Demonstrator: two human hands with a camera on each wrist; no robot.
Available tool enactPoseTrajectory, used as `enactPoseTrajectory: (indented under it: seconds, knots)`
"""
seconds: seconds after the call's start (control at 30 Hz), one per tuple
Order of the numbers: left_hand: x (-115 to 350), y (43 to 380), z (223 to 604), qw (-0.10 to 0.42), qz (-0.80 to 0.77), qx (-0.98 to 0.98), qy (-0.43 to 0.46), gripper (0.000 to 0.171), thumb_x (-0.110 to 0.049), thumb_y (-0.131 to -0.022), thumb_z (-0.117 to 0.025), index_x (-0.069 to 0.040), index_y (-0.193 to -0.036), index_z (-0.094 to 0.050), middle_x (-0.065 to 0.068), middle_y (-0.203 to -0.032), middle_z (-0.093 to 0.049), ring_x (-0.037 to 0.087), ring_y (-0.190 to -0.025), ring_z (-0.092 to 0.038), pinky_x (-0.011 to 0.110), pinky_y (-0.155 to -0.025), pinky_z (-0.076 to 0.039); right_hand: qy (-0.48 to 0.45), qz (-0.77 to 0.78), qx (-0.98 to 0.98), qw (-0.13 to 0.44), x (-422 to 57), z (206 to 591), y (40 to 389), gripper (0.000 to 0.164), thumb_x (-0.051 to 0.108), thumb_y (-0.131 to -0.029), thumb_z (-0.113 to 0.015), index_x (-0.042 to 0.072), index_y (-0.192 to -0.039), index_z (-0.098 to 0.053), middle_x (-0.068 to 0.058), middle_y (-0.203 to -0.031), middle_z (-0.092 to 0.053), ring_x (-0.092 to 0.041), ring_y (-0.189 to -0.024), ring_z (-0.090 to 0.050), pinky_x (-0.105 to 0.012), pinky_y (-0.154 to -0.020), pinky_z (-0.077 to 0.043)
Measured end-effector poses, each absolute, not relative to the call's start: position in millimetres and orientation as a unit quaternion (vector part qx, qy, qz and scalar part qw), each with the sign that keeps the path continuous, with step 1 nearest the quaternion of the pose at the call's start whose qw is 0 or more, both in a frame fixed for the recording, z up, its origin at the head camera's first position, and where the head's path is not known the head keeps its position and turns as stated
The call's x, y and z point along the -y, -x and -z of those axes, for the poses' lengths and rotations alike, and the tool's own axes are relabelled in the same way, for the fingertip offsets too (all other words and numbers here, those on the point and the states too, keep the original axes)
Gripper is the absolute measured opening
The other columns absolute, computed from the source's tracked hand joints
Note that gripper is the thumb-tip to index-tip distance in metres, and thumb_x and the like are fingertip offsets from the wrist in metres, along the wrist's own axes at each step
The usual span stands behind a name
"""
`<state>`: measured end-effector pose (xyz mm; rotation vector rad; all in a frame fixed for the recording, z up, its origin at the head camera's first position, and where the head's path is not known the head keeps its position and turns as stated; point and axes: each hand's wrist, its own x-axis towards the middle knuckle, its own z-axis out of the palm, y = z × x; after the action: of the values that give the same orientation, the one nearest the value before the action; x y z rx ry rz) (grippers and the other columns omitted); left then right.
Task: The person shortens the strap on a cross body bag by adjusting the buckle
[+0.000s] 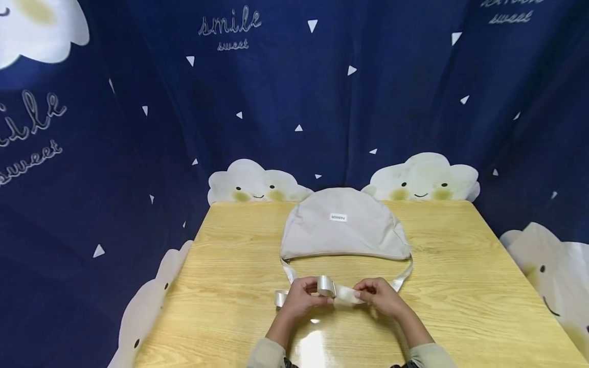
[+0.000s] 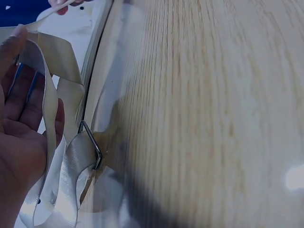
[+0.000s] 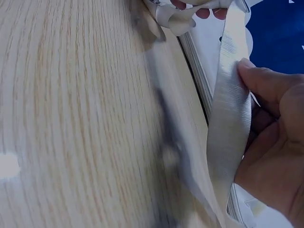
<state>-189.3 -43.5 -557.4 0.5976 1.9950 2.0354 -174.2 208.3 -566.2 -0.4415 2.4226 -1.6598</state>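
Observation:
A cream shoulder bag (image 1: 342,235) with a small printed label lies on the table, and its webbing strap (image 1: 347,294) runs toward me. Near the metal slider buckle (image 1: 335,290), where the strap bends into a loop, my left hand (image 1: 301,297) pinches it. To the right, my right hand (image 1: 381,296) holds the strap between thumb and fingers. In the right wrist view the strap (image 3: 230,109) hangs flat past the thumb. A metal ring (image 2: 92,147) shows on a lower fold of strap in the left wrist view, beside the left palm.
The wooden table (image 1: 460,306) stretches out on both sides of the bag. Behind and beside it hangs a dark blue curtain (image 1: 276,92) printed with clouds and triangles. A bright reflection lies on the tabletop between the forearms.

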Motion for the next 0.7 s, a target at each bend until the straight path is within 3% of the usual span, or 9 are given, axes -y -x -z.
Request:
enactPoseTrajectory:
  seconds: [0.3,0.7]
  knots:
    - [37.5,186.3,547.9,0.126,-0.695,-0.682,-0.191,0.033,0.007,-0.07,-0.076,0.003,-0.102,-0.067,0.008,-0.093,-0.068,0.018,-0.086,-0.065,0.029,-0.074,-0.052,0.15,0.578,-0.799,0.075,-210.3,568.1,176.1,0.014,0.008,-0.089,-0.061,-0.005,-0.093,-0.066,-0.007,-0.083,-0.063,-0.01,-0.07,-0.053,-0.025,-0.061,-0.046]
    - [25.6,188.8,553.2,0.099,-0.685,-0.689,-0.217,0.034,0.006,-0.068,-0.078,0.001,-0.1,-0.068,0.003,-0.089,-0.068,0.013,-0.082,-0.062,0.029,-0.072,-0.051,0.16,0.591,-0.788,0.064,-199.4,566.2,185.1,0.014,0.008,-0.087,-0.064,-0.005,-0.093,-0.068,-0.01,-0.086,-0.066,-0.01,-0.072,-0.055,-0.023,-0.062,-0.046]
